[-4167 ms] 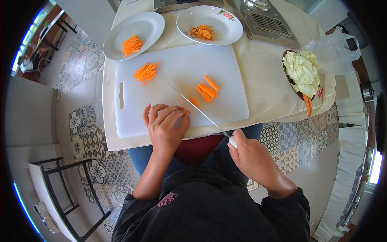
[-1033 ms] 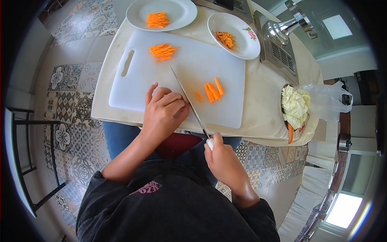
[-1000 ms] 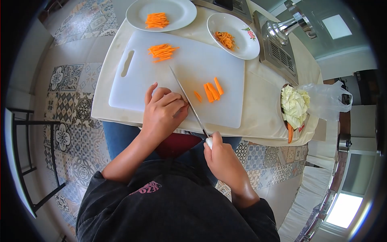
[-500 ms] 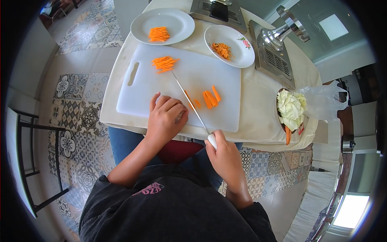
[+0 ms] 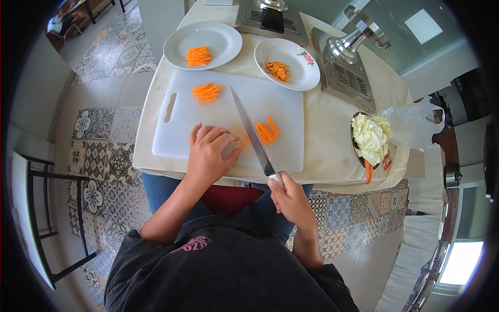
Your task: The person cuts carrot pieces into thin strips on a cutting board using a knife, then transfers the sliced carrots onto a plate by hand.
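Observation:
My right hand [image 5: 291, 196] is closed round the white handle of a kitchen knife [image 5: 252, 127]. Its long blade slants up and left over the white cutting board [image 5: 187, 114], the broad side showing. My left hand [image 5: 210, 151] rests at the board's near edge, fingers bent and loosely apart, with nothing visible in it. A small carrot piece lies by its fingertips, partly hidden. Right of the blade are several carrot sticks [image 5: 267, 131], the blade covering part of them. Near the board's far edge sits a pile of thin carrot strips [image 5: 207, 93].
Beyond the board stand a white plate [image 5: 226, 44] with carrot strips and a flowered dish [image 5: 299, 73] with carrot scraps. Metal stoves [image 5: 345, 80] line the back, a phone [image 5: 272, 20] on one. At right are cabbage [image 5: 370, 138] in a bowl and a plastic bag [image 5: 416, 122].
The knife has turned from edge-on to showing its flat side, and its tip has swung right, away from the strip pile. My left hand stays nearly in place. The view has shifted slightly.

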### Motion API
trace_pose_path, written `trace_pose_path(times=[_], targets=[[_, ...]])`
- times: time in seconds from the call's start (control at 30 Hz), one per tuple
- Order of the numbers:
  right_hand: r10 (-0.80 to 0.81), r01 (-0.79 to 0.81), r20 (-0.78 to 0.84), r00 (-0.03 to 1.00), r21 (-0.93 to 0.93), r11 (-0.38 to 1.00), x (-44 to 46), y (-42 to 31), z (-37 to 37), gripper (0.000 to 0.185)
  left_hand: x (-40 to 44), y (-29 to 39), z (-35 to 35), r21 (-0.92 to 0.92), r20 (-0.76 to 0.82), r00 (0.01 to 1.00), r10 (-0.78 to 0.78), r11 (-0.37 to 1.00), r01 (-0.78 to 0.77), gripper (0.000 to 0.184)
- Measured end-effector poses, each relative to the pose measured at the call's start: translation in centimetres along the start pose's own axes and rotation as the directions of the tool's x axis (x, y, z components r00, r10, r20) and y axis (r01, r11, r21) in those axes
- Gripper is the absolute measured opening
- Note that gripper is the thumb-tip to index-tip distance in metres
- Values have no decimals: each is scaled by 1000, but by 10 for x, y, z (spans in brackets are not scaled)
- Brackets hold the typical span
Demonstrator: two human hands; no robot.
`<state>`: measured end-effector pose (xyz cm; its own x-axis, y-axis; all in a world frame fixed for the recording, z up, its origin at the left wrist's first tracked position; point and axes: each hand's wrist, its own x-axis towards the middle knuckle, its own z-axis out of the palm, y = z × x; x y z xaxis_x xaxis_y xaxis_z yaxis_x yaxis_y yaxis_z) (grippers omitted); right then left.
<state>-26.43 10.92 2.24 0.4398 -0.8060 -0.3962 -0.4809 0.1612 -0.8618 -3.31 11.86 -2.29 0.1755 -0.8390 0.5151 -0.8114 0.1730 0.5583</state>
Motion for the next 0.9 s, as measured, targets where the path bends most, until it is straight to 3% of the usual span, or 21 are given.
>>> trace_pose_path(times=[0.17, 0.6, 0.8, 0.9], targets=[[18, -25, 68, 997, 92, 995, 6, -6, 3, 29, 16, 1, 0, -53, 51, 997, 53, 997, -50, 24], [69, -98, 148, 987, 202, 974, 22, -10, 3, 28, 26, -18, 7, -111, 76, 997, 5, 994, 3, 11], [70, -72, 35, 997, 35, 997, 23, -13, 0, 29, 28, -23, -3, -30, 64, 997, -42, 999, 44, 11], [-53, 53, 4, 999, -79, 995, 22, -9, -1, 28, 28, -25, -10, -28, 95, 993, -76, 997, 79, 11]])
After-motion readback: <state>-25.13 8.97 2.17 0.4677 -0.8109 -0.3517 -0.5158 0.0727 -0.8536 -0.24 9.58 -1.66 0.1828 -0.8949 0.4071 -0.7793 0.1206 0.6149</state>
